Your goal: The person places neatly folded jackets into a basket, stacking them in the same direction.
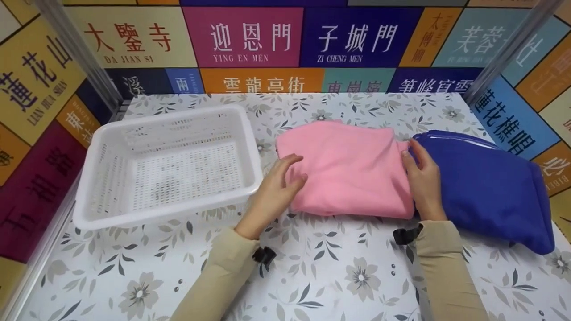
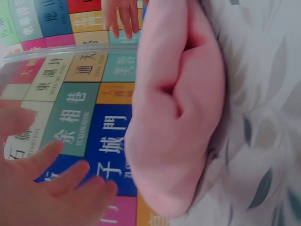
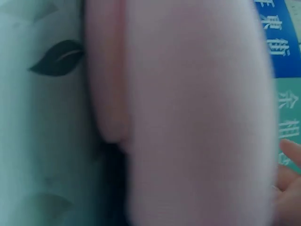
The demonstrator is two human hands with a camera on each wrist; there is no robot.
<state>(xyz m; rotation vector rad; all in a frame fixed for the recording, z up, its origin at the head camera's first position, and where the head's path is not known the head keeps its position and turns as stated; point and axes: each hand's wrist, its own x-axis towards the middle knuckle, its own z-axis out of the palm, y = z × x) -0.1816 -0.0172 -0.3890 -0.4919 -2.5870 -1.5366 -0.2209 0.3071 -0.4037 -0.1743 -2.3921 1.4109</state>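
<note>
Pink folded cloth (image 1: 348, 171) lies between the left hand (image 1: 275, 187) and right hand (image 1: 424, 183), the 2 apart, fingers relaxed, gripping nothing; even side pressure should keep folds neat.

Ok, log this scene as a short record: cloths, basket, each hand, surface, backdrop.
Pink cloth: folded, between basket and blue cloth
Blue cloth: folded, at far right
Basket: white, perforated, left of the pink cloth
Left hand: open at the pink cloth's left side
Right hand: at the pink cloth's right edge; whether it pinches the fabric is unclear
Surface: white tablecloth with floral print
Backdrop: coloured panels with Chinese characters
</note>
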